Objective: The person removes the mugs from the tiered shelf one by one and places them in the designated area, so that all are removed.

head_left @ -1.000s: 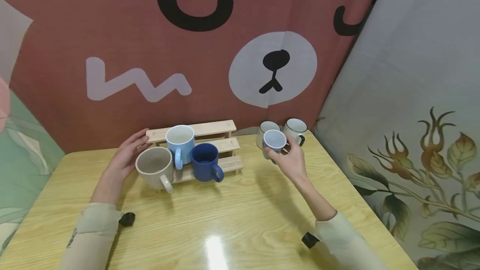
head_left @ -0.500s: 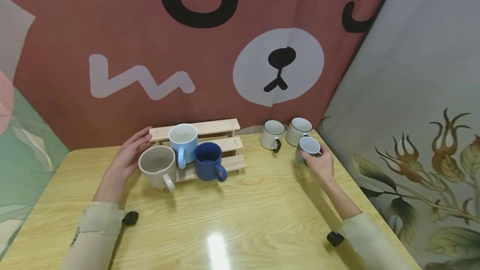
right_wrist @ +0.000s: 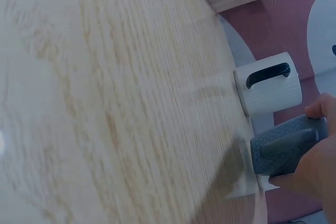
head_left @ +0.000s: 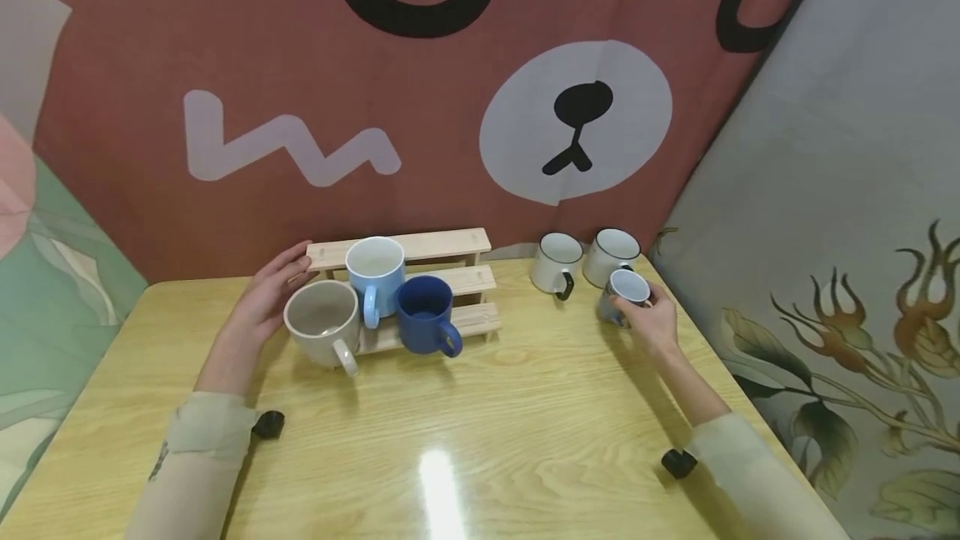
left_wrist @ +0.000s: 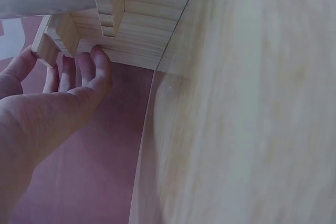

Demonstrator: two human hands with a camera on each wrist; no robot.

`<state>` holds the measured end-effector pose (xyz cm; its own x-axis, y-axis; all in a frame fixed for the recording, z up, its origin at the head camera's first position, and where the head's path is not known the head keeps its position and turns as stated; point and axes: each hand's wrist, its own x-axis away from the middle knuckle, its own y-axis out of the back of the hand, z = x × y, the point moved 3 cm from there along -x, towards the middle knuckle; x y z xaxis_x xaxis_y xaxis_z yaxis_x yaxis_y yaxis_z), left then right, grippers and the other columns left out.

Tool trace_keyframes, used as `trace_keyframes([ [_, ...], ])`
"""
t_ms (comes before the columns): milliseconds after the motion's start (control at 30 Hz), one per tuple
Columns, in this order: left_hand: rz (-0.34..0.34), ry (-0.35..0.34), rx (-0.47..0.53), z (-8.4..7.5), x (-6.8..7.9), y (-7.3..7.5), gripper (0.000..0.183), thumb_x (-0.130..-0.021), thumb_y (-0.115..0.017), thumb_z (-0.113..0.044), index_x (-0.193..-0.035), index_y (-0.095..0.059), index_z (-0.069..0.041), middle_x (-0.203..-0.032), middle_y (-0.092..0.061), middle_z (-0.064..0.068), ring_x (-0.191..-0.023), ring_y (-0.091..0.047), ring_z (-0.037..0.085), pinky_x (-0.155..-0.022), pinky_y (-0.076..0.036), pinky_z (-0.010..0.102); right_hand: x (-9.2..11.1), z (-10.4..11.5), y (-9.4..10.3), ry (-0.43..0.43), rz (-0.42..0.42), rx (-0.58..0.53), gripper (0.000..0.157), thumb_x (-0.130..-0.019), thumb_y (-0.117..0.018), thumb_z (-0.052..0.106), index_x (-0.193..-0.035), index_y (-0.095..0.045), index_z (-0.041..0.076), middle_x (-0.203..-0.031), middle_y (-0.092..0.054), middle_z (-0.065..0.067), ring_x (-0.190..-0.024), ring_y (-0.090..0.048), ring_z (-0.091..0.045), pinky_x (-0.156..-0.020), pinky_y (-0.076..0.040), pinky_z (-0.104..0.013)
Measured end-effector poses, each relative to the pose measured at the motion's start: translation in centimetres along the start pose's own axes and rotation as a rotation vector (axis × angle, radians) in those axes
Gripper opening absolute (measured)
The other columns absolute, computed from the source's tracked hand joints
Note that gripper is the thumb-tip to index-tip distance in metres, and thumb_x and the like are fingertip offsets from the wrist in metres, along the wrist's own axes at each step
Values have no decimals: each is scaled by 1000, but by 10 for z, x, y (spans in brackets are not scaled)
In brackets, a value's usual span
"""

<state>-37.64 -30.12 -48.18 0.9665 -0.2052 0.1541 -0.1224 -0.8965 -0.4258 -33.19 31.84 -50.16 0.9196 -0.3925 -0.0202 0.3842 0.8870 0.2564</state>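
Observation:
My left hand (head_left: pixel 272 294) holds the left end of the three-tier wooden rack (head_left: pixel 405 250); in the left wrist view its thumb and curled fingers (left_wrist: pixel 94 69) meet the top tier's end. A beige mug (head_left: pixel 318 348), a light-blue mug (head_left: pixel 381 290) and a dark-blue mug (head_left: pixel 425 332) stand on the rack, handles toward me. At the right my right hand (head_left: pixel 652 319) grips a small grey-blue mug (head_left: pixel 611 307) near its rim, thumb on one side and fingers on the other. The right wrist view shows this mug (right_wrist: pixel 268 150) close over the table, its handle facing the camera.
Two white mugs with dark rims stand at the back right: one (head_left: pixel 555 269) left of the held mug, the other (head_left: pixel 600 261) just behind it. A patterned curtain (head_left: pixel 840 315) borders the table (head_left: pixel 525 440) on the right, a reddish one (head_left: pixel 247 232) at the back.
The right hand has carried the grey-blue mug rightward from in front of the left white mug to in front of the right one, then lowered it slightly. The left hand stays at the rack.

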Motion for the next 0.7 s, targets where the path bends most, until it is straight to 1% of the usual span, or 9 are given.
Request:
trace_keyframes([
  [200,-5,0,-13,0,-1,0,67,-107,-57,-19,-164,-22,-17,-133,-56,-10,-141,-35,24,-97,-45,23,2,-3,1,13,5,-3,64,-87,-80,9,-141,-49,-7,-129,-54,-18,-106,-56,-13,-82,-49,-16],
  [333,0,-4,-19,-2,-1,-2,67,-107,-57,-20,-164,-22,-16,-136,-53,-9,-142,-33,24,-96,-46,23,4,-5,2,21,10,-9,67,-87,-80,9,-144,-46,-7,-132,-53,-20,-104,-57,-12,-81,-49,-14],
  [467,1,-9,-26,-2,-2,-2,66,-107,-56,-20,-164,-22,-16,-138,-52,-9,-140,-36,23,-96,-46,23,5,-6,1,41,33,-1,70,-89,-80,13,-146,-44,-6,-136,-52,-22,-112,-57,-20,-83,-49,-15],
  [567,-7,1,-22,-1,-2,-1,65,-107,-56,-19,-164,-23,-17,-137,-53,-9,-139,-39,21,-96,-46,23,6,-8,2,51,61,41,74,-91,-79,19,-150,-41,-4,-139,-51,-23,-121,-55,-26,-86,-48,-14],
  [700,-6,11,-10,1,-2,0,65,-108,-54,-18,-164,-21,-16,-135,-54,-10,-141,-35,23,-96,-46,24,8,-10,4,73,97,118,77,-93,-77,25,-153,-37,-3,-138,-52,-24,-125,-52,-31,-87,-45,-15],
])
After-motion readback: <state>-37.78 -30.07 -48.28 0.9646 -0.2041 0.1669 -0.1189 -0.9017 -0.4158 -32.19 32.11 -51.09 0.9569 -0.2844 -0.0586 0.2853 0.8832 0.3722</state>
